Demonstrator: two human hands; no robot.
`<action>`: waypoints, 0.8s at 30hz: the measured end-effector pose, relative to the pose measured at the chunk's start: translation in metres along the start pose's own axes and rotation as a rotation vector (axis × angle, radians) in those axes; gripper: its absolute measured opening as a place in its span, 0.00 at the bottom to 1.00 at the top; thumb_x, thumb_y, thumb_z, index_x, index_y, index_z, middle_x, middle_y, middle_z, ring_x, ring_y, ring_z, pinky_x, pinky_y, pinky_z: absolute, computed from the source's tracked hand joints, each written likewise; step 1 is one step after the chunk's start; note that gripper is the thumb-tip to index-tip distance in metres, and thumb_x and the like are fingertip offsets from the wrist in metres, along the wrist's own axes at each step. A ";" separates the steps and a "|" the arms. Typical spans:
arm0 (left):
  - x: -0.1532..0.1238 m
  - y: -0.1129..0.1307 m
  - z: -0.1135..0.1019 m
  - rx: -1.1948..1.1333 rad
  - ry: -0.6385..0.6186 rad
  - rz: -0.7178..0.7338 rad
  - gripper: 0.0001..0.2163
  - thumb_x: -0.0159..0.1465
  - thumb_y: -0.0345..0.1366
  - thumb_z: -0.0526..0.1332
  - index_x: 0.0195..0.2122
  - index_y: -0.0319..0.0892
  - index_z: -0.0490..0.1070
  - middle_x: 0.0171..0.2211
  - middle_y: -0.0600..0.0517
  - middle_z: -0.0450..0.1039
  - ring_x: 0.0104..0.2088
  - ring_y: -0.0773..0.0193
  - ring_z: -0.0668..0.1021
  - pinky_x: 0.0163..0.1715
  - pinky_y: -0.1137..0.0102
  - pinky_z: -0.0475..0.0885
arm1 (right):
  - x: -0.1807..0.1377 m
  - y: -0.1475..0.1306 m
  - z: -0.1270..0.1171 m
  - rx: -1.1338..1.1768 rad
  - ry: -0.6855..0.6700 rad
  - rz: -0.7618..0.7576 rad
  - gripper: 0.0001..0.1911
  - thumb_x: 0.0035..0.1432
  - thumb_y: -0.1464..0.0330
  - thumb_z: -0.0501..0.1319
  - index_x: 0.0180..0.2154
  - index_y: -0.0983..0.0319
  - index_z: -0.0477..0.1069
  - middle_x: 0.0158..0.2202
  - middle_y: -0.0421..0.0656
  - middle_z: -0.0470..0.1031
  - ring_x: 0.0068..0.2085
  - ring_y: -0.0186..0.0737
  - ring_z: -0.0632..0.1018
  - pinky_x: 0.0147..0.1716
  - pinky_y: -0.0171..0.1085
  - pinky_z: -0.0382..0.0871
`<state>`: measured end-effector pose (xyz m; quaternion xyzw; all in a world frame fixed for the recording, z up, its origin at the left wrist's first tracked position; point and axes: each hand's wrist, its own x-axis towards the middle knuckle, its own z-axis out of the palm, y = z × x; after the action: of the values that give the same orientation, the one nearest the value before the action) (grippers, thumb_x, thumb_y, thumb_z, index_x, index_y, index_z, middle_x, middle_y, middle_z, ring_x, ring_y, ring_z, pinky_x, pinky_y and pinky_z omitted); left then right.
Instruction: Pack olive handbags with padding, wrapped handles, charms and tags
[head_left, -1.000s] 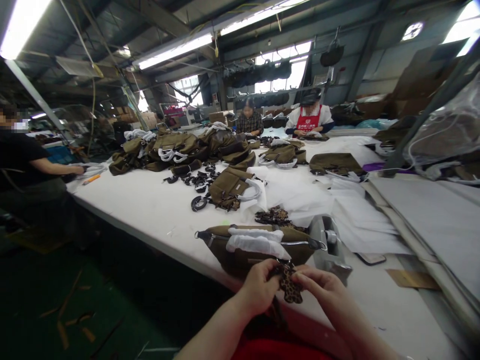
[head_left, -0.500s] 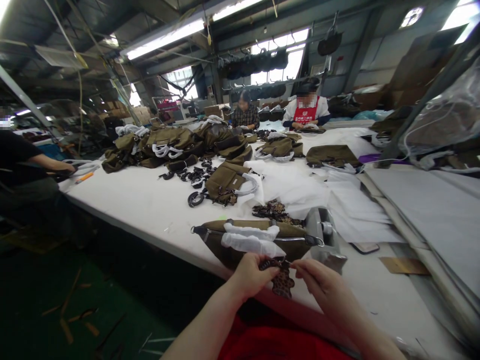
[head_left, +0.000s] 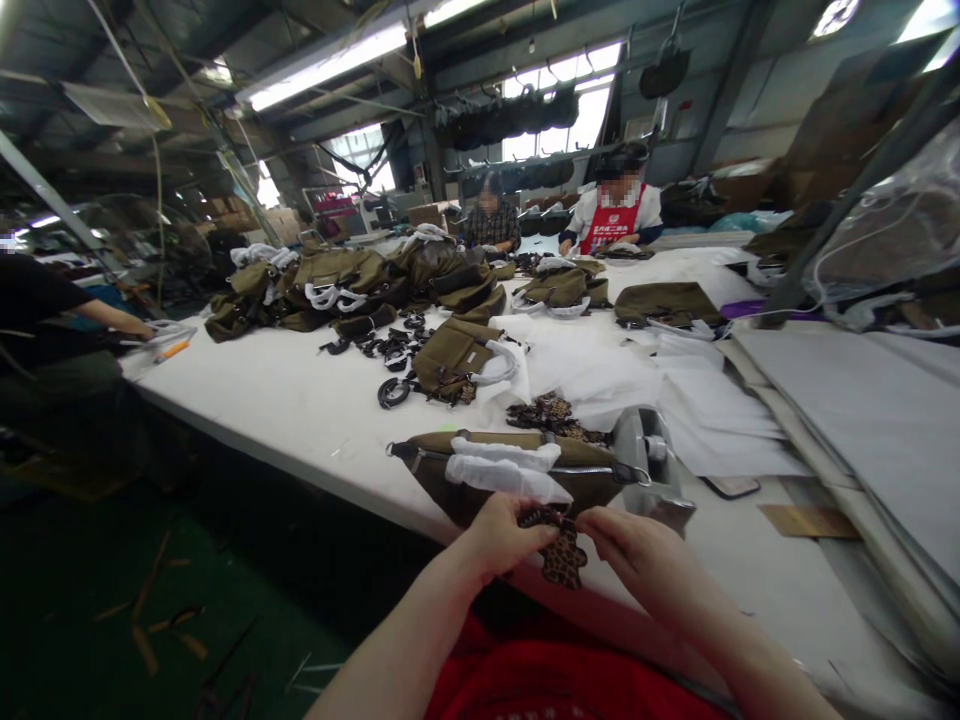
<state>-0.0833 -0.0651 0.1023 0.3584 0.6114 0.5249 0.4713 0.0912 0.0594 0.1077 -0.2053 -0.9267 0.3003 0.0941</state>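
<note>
Right hand (head_left: 637, 545) has climbed from the charm's side to its top! Table (head_left: 285, 400), bag (head_left: 405, 465) on it (zip (head_left: 589, 470) uppermost), left hand (head_left: 499, 538) clamped on the charm's strap (head_left: 535, 517), right fingertips pinching its top, charm (head_left: 564, 562) dangling out front

Bag workshop: heaped olive bags (head_left: 341, 268), long white worktable (head_left: 262, 400), strip light (head_left: 330, 67) overhead, co-worker (head_left: 648, 207) in red apron (head_left: 613, 224).

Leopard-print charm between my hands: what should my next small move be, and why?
Perhaps tilt the charm's top slightly towards you. The left hand pinches a dark strap beside it, and the right hand's fingertips crowd the same spot, hiding how things join. The charm hangs below, in front of the olive bag.
</note>
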 end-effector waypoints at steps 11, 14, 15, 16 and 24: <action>0.003 -0.008 -0.002 0.049 -0.017 0.007 0.18 0.54 0.37 0.66 0.45 0.35 0.79 0.40 0.45 0.81 0.42 0.52 0.80 0.46 0.61 0.75 | 0.004 0.000 0.002 -0.046 -0.039 0.004 0.13 0.63 0.65 0.51 0.35 0.56 0.74 0.33 0.42 0.79 0.33 0.41 0.78 0.30 0.36 0.66; 0.001 -0.004 0.000 0.065 -0.004 -0.003 0.18 0.53 0.36 0.65 0.44 0.33 0.79 0.39 0.44 0.81 0.40 0.53 0.80 0.46 0.61 0.74 | 0.005 -0.004 0.003 -0.092 -0.022 -0.011 0.14 0.64 0.65 0.50 0.35 0.56 0.74 0.33 0.44 0.79 0.32 0.41 0.78 0.29 0.36 0.64; 0.001 -0.002 0.000 0.077 0.007 0.001 0.18 0.53 0.35 0.65 0.44 0.33 0.79 0.39 0.45 0.81 0.41 0.53 0.80 0.46 0.61 0.74 | 0.006 -0.005 0.003 -0.098 -0.017 -0.020 0.14 0.64 0.65 0.50 0.35 0.56 0.74 0.33 0.44 0.79 0.32 0.41 0.77 0.28 0.35 0.64; 0.000 0.000 0.001 0.091 0.019 0.006 0.19 0.52 0.35 0.65 0.44 0.33 0.79 0.40 0.45 0.81 0.41 0.53 0.80 0.47 0.61 0.74 | 0.007 -0.007 0.003 -0.100 -0.015 -0.026 0.15 0.65 0.65 0.49 0.35 0.57 0.74 0.33 0.44 0.79 0.32 0.40 0.77 0.28 0.35 0.64; -0.002 0.001 0.007 0.056 0.096 0.072 0.14 0.57 0.39 0.63 0.38 0.35 0.80 0.34 0.46 0.81 0.34 0.59 0.79 0.36 0.68 0.73 | 0.011 -0.014 0.010 0.089 0.028 0.069 0.18 0.67 0.58 0.48 0.36 0.57 0.73 0.34 0.43 0.79 0.35 0.42 0.79 0.34 0.37 0.69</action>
<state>-0.0761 -0.0646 0.1033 0.3677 0.6344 0.5408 0.4121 0.0736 0.0492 0.1083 -0.2372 -0.9034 0.3412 0.1057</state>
